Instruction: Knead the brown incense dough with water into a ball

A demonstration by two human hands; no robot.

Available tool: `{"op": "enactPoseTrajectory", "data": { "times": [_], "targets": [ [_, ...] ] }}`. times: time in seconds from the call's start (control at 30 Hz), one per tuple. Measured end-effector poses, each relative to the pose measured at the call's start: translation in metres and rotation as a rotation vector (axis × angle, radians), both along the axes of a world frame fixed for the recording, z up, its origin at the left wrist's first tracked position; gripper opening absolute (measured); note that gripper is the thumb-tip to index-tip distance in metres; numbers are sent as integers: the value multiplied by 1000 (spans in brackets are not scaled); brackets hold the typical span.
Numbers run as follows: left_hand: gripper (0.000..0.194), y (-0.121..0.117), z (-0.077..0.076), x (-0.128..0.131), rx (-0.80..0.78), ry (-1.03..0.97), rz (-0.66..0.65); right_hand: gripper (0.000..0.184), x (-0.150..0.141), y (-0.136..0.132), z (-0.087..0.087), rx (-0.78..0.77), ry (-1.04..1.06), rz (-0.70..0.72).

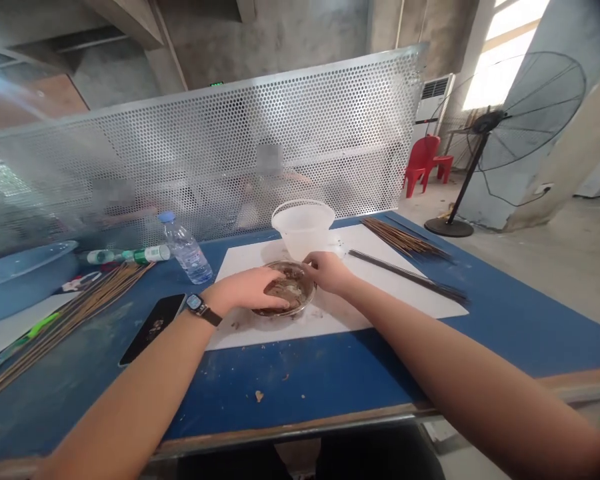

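A round metal bowl (pixel 300 303) with brown, muddy-looking material (pixel 286 291) inside sits on a white sheet (pixel 350 310). My left hand (pixel 247 288) reaches over the bowl's left side, thumb stretched along the near inside and fingers apart from it, their tips partly hidden. At the far right rim, my right hand (pixel 326 270) grips the bowl between thumb and curled fingers. Just behind the bowl stands a translucent white plastic bucket (pixel 304 230), close to my right hand. A dark watch (pixel 203 309) is on my left wrist.
Left of the sheet are a water bottle (pixel 187 252), a phone (pixel 153 330), long thin brown sticks (pixel 75 317) and a blue basin (pixel 25 280). Brown sticks (pixel 405 239) and dark rods (pixel 410 277) lie right. A perforated metal screen (pixel 205 160) borders the blue table (pixel 280 393).
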State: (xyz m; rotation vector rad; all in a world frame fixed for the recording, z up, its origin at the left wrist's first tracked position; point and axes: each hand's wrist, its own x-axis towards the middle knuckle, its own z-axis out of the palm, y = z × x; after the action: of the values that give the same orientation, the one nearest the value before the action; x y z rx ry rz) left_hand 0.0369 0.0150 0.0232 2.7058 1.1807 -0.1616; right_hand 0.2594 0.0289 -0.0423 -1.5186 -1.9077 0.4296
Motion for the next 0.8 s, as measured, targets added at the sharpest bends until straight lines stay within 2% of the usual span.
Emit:
{"op": "enactPoseTrajectory", "data": {
  "times": [0.07,0.27,0.4,0.43,0.5,0.63,0.73,0.8],
  "targets": [
    [54,1,-2,-9,-22,-45,-2,15,-1,5,1,-9,1,-17],
    [42,8,-21,-17,64,-231,-27,16,4,11,7,43,46,-87],
    [36,9,-32,-11,123,-309,61,13,5,7,14,67,134,-129],
    [35,8,-34,-9,133,-329,89,12,4,5,15,51,179,-124],
    [37,6,-35,-3,142,-348,118,22,-1,1,18,-9,315,-96],
    [42,0,-35,6,191,-353,43,35,-15,2,29,-190,727,-29],
    [44,-1,-36,7,205,-383,-10,39,-24,13,39,-371,953,-59],
    [44,-1,-36,6,213,-376,6,39,-29,23,46,-425,1034,-109]
  ]
}}
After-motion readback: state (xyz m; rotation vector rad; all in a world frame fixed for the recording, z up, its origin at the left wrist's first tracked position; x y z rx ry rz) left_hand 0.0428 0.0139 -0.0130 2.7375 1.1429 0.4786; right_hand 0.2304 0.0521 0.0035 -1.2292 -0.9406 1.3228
